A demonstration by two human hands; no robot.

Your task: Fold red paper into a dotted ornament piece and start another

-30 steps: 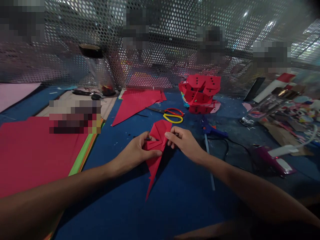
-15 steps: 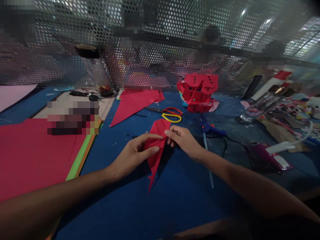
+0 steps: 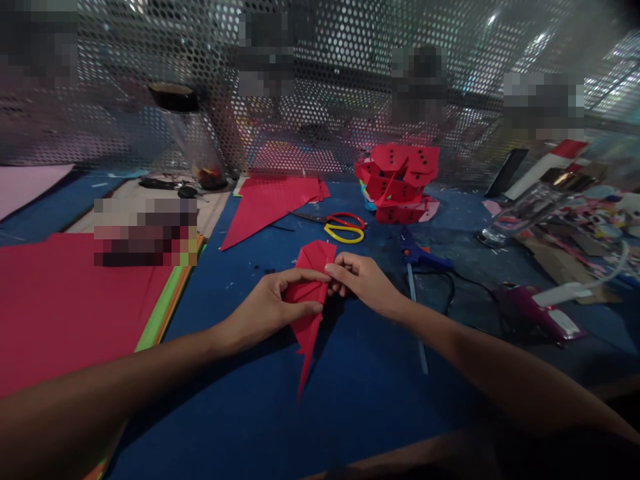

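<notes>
Left hand (image 3: 280, 303) re-closed on paper (image 3: 307, 291), just person-side of scissors (image 3: 345, 230).
Right hand (image 3: 363, 283) pinches its right edge; long axis runs from scissors toward the person, tail past left hand.

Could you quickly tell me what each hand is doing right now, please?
Left hand: pinching the folded red paper.
Right hand: closed on the same paper's right edge.

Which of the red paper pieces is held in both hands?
The folded red piece with the long point toward the camera; left hand and right hand pinch it. The flat red triangle and the dotted red stack lie untouched.
</notes>
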